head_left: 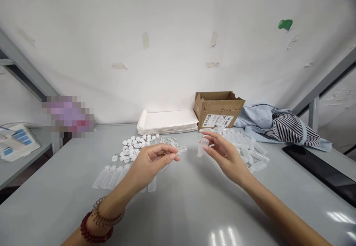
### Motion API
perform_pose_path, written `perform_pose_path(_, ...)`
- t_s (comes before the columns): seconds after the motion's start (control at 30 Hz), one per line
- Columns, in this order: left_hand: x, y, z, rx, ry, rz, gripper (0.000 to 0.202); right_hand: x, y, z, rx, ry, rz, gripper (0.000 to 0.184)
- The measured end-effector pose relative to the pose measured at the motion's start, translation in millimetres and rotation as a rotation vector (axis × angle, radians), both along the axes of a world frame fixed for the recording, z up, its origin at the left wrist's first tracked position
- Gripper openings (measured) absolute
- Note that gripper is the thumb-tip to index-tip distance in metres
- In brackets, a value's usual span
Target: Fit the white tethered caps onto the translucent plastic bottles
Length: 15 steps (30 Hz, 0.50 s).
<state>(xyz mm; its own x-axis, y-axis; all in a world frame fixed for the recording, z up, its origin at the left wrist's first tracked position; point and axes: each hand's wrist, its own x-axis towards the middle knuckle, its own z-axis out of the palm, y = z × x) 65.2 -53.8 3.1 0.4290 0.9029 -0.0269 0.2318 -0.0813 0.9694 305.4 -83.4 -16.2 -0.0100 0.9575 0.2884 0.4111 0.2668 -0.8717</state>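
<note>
My right hand [225, 155] holds a small translucent plastic bottle [201, 149] between thumb and fingers, above the grey table. Facing it, my left hand [152, 160] is closed in a pinch on what looks like a thin white cord [182, 149], whose loop shows past the fingertips. More white cords [168, 140] lie in a tangle behind that hand. White caps [130, 148] are scattered to its left. Under the left wrist lies a row of translucent bottles [109, 177], partly hidden by the arm. A loose pile of similar bottles [249, 151] sits beyond my right hand.
Against the wall stand a stack of white padded envelopes [169, 122] and an open cardboard box [219, 109]. Blue and striped cloth [286, 125] lies at the back right, near a black flat object [319, 172]. Metal posts flank the grey table [178, 216].
</note>
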Motion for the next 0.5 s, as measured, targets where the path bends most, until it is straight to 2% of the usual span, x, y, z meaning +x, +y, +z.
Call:
perform_pose_path(0.1,0.6,-6.8,0.0,0.102,-0.023,-0.036,0.017,-20.6,-7.4,-8.2,-0.206,0.495,0.005,0.032)
perform_pose_path(0.2,0.5,-10.0,-0.3,0.156,-0.025,-0.071,0.017,-29.8,-8.1,-13.6,-0.406,0.805,0.042,0.031)
perform_pose_path(0.3,0.1,-10.7,-0.4,0.177,-0.037,-0.062,0.016,-32.6,-6.8,-12.1,-0.484,0.91,0.083,0.026)
perform_pose_path(0.5,-0.3,-11.7,-1.2,0.162,-0.015,-0.013,0.016,-33.7,-9.0,-5.0,-0.508,0.954,0.175,0.017)
